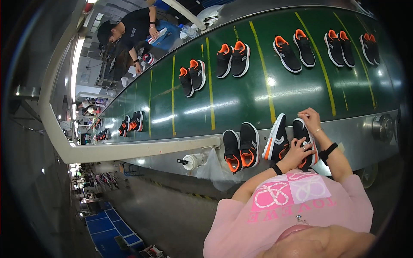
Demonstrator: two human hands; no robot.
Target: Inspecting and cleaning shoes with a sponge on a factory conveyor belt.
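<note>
A black sneaker (299, 130) with a white sole and orange lining lies on the metal ledge in front of me, toe toward the conveyor belt. My left hand (297, 153) rests across its upper, fingers closed around it and covering much of the middle. At the toe, my right hand (310, 118) has its fingers curled together against the edge; whatever is between them is too small to make out. Just left stands another sneaker (278, 139), tilted on its side so the white and orange sole shows. Farther left, a pair of matching sneakers (240, 148) sits on the ledge.
A green conveyor belt (241, 101) with yellow cross lines carries several pairs of similar sneakers (232, 60). A pale metal frame (180, 147) spans the left side, near a white canister (194, 161) and a clear plastic bag (215, 172). A co-worker (131, 32) handles shoes across the belt.
</note>
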